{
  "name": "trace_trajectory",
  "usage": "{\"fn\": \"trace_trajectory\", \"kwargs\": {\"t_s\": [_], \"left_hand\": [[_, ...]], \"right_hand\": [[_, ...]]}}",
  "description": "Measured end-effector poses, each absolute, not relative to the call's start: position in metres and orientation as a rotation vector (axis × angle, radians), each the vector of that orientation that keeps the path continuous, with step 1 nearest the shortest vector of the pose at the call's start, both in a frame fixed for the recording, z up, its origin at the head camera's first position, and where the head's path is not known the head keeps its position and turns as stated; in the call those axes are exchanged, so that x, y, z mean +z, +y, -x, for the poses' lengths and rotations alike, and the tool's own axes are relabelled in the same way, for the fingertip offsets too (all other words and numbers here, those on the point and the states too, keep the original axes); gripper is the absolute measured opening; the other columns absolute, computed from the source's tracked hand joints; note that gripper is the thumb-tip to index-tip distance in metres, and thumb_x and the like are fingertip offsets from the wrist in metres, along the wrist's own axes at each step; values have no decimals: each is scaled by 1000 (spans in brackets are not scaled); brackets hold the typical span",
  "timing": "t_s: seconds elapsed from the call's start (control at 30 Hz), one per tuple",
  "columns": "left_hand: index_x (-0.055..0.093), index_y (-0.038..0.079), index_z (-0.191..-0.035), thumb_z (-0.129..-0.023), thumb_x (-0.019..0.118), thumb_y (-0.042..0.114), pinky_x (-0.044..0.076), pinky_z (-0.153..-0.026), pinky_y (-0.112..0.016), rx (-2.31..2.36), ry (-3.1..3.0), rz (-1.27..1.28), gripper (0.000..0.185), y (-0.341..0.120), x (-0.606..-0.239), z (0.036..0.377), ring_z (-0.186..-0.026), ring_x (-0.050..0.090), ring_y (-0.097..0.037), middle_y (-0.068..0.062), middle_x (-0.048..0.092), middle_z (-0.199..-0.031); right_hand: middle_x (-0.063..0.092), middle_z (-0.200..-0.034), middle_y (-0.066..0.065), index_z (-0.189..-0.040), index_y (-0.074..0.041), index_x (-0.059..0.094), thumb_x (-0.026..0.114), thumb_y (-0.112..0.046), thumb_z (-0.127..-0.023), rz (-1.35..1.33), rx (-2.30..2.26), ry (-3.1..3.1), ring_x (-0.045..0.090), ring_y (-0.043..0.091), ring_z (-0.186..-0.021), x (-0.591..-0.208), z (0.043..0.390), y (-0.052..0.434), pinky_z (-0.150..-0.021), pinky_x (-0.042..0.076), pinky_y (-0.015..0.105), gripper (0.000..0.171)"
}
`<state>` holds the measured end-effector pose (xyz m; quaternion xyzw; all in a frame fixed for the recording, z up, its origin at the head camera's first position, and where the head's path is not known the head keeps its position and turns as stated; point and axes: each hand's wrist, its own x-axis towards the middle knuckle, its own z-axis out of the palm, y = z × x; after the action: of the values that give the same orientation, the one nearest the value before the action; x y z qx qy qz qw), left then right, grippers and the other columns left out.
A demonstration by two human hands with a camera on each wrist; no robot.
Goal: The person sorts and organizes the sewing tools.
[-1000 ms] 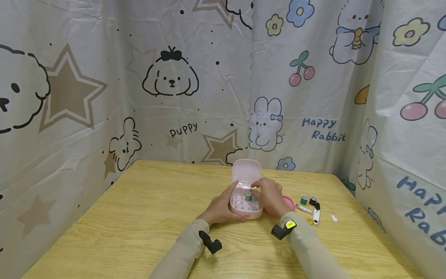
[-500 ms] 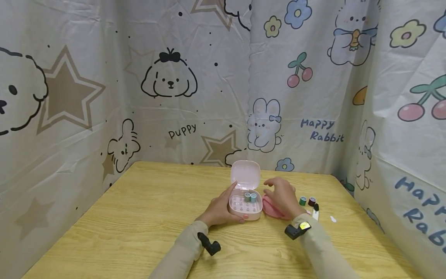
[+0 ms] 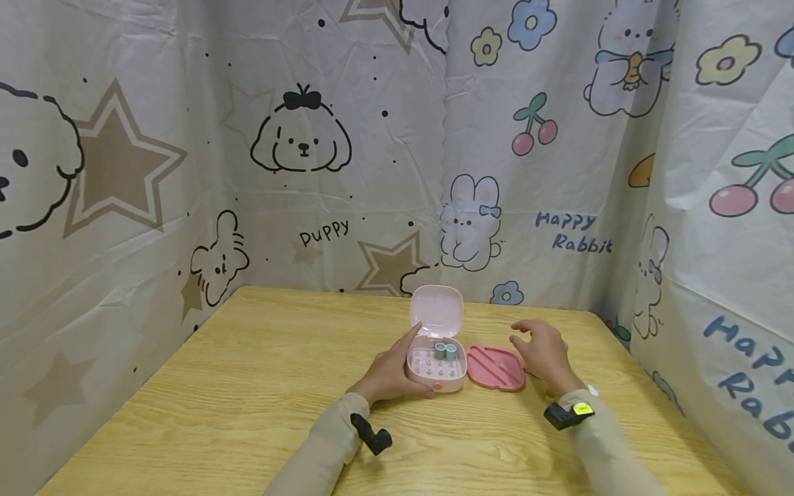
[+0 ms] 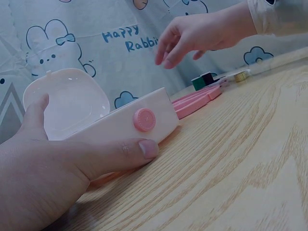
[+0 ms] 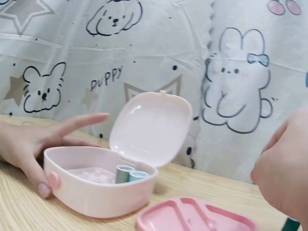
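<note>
A pale pink sewing box (image 3: 422,381) stands on the table with its lid (image 3: 436,311) raised. My left hand (image 3: 386,375) holds it from the left, thumb along the front below the pink button (image 4: 144,120) and forefinger back by the lid. Two thread spools stand side by side on the pegs inside: a grey-green spool (image 5: 124,174) and a light blue spool (image 5: 138,176). Right of the darker pink tray (image 3: 496,372), my right hand (image 3: 546,353) hovers with thumb and fingers apart, nothing between them. A green spool (image 4: 198,83) and a dark spool (image 4: 207,78) lie beyond, hidden behind it in the head view.
The pink tray with slanted grooves lies flat just right of the box. A small yellow item (image 3: 550,395) and a white piece (image 3: 593,390) lie near the right wrist. A printed curtain (image 3: 347,172) surrounds the wooden table (image 3: 260,386).
My right hand has left the light blue spool in the box beside the grey-green one and moved right, past the tray. The left hand still holds the box.
</note>
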<state>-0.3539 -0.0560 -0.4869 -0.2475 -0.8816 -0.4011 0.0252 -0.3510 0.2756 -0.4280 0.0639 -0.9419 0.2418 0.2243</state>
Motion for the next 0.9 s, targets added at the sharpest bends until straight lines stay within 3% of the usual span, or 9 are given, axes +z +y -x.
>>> {"fn": "trace_trajectory", "kwargs": {"t_s": [0.33, 0.9], "left_hand": [[10, 42, -166, -65, 97, 53, 32, -113, -61, -1239, -2722, 771, 135, -57, -487, 353, -146, 37, -35, -2, 28, -168], [11, 39, -167, -65, 97, 53, 33, -113, -60, -1228, -2714, 770, 134, -58, -486, 352, -146, 37, -34, -2, 29, -167]], "right_hand": [[64, -121, 27, -123, 1, 70, 71, -15, -97, -80, 684, -2620, 58, 46, -111, -439, 345, 313, -83, 47, 62, 31], [55, -134, 34, -129, 4, 67, 63, -18, -101, 6, 733, -2575, 50, 55, -122, -457, 342, 335, -93, 42, 69, 35]]}}
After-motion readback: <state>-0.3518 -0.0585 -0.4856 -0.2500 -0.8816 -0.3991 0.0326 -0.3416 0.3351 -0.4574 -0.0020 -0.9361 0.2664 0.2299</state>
